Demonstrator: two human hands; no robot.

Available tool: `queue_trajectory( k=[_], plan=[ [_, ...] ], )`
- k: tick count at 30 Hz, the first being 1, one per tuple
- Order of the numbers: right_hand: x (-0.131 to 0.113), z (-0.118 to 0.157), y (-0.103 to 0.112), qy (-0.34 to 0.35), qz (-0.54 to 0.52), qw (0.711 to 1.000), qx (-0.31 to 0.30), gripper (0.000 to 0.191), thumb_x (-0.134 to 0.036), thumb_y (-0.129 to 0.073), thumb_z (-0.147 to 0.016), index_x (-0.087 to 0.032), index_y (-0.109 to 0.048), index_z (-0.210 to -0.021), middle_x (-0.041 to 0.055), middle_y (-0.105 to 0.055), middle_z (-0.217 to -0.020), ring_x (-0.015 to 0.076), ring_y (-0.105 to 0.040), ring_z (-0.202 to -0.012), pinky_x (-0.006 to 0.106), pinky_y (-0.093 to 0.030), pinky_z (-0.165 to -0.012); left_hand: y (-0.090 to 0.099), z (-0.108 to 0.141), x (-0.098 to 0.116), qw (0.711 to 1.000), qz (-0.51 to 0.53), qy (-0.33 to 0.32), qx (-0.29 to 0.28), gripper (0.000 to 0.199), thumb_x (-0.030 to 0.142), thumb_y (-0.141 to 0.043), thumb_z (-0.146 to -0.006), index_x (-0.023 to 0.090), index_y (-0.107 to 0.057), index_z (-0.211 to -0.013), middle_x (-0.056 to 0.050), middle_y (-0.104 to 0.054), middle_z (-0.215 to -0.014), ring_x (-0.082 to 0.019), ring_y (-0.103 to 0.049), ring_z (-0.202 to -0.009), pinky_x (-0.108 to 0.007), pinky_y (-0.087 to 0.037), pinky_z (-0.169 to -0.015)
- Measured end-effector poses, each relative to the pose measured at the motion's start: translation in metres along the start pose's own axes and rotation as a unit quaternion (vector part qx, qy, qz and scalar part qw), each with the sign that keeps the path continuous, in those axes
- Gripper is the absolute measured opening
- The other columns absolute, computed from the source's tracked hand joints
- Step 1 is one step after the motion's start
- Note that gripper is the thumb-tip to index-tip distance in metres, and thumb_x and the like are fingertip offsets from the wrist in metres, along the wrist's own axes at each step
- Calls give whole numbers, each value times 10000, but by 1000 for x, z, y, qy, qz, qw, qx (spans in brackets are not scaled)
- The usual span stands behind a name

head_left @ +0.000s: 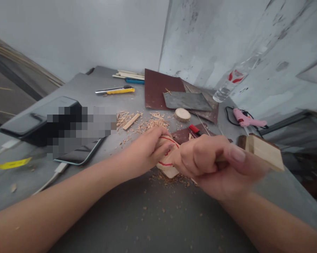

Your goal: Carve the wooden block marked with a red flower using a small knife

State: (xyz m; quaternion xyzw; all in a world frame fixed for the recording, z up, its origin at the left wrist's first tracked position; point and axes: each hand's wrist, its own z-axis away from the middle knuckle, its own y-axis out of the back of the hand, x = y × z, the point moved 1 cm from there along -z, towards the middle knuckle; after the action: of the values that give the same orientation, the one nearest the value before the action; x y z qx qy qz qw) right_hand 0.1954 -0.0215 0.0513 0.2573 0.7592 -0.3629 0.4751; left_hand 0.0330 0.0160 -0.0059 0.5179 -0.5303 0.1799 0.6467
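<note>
Near the middle of the grey table lies a pale wooden piece (pixel 165 163) with red curved lines drawn on it. My left hand (pixel 150 151) presses on its left and upper side, fingers wrapped round the edge. Just right of it, my right hand (pixel 213 161) is closed in a fist, its knuckles close to the piece; what it grips is hidden and its thumb is blurred. Wood crumbs (pixel 171 180) lie under and in front of the piece. Beyond my hands are more shavings (pixel 154 123) and a round wood slice (pixel 182 115).
A red marker (pixel 195 130), sandpaper (pixel 161 88), a yellow cutter (pixel 121 90), a pink glue gun (pixel 246 119), a bottle (pixel 234 79) and a wooden block (pixel 265 151) surround the work. Phones (pixel 82 154) with cables lie left. Walls stand behind.
</note>
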Motion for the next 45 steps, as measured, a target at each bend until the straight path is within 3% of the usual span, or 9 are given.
queue_trajectory(
  k=[6, 14, 18, 26, 30, 34, 38, 41, 45],
  plan=[
    [13, -2, 6, 8, -42, 999, 20, 621, -473, -611, -1001, -208, -281, -545, -71, -255, -497, 83, -238, -420, 287, -198, -452, 0, 1, -1, 1000, 7, 6, -4, 272, 444, -504, -1040, 214, -599, -1151, -86, -768, -1091, -265, -717, -986, -407, -571, -838],
    [-18, 0, 3, -41, -25, 999, -6, 599, -432, -628, -965, -207, -252, -556, -60, -254, -510, 100, -228, -462, 313, -238, -488, 1, 2, 0, 1000, -27, -3, 3, 252, 385, -517, -1018, 221, -626, -1175, -94, -734, -1158, -277, -677, -1063, -444, -537, -933],
    [-26, 2, 5, -27, -4, 1000, -1, 555, -412, -615, -929, -208, -251, -563, -51, -248, -517, 111, -247, -476, 320, -246, -502, 1, 1, 0, 1000, -28, -7, -6, 263, 390, -509, -1021, 211, -622, -1175, -97, -727, -1146, -274, -673, -1061, -441, -532, -933],
    [-19, 0, 0, -46, 9, 999, -10, 599, -488, -629, -907, -214, -242, -541, -53, -236, -491, 118, -234, -462, 341, -227, -505, 1, 2, 2, 1000, -6, 9, -15, 248, 391, -510, -1031, 216, -626, -1164, -99, -758, -1138, -280, -703, -1049, -424, -570, -861],
    [-16, -1, -4, -51, 44, 998, 0, 698, -588, -595, -972, -201, -243, -510, -50, -228, -465, 116, -241, -448, 357, -222, -513, 0, 1, 0, 1000, 2, 6, -16, 257, 428, -509, -1031, 222, -623, -1133, -98, -764, -1126, -285, -710, -1048, -415, -584, -839],
    [-12, 5, -8, -9, 111, 994, -17, 710, -644, -494, -1044, -200, -253, -546, -49, -237, -505, 117, -272, -479, 360, -272, -562, -2, 1, -1, 1000, -17, -14, 0, 273, 427, -494, -1033, 216, -615, -1158, -104, -751, -1134, -290, -698, -1065, -465, -557, -921],
    [-13, 7, -8, -15, 147, 989, -31, 716, -655, -430, -1080, -208, -250, -551, -51, -246, -519, 120, -271, -493, 357, -292, -576, -3, 1, -1, 1000, -21, -19, 7, 260, 414, -499, -1033, 213, -611, -1154, -103, -749, -1136, -289, -694, -1079, -480, -539, -961],
    [-7, 5, -6, 4, 98, 995, -17, 705, -617, -496, -1064, -211, -257, -540, -54, -260, -507, 113, -285, -475, 340, -282, -545, -3, 1, -1, 1000, -9, -16, 0, 259, 418, -496, -1035, 212, -599, -1153, -104, -758, -1127, -283, -704, -1063, -470, -547, -944],
    [11, 3, -1, 90, 30, 995, -5, 639, -493, -583, -1011, -202, -266, -539, -62, -261, -484, 81, -231, -435, 294, -185, -475, -3, 0, -3, 1000, -18, -23, -1, 247, 404, -507, -1023, 208, -611, -1132, -109, -752, -1124, -288, -696, -1060, -485, -533, -961]
  ],
)
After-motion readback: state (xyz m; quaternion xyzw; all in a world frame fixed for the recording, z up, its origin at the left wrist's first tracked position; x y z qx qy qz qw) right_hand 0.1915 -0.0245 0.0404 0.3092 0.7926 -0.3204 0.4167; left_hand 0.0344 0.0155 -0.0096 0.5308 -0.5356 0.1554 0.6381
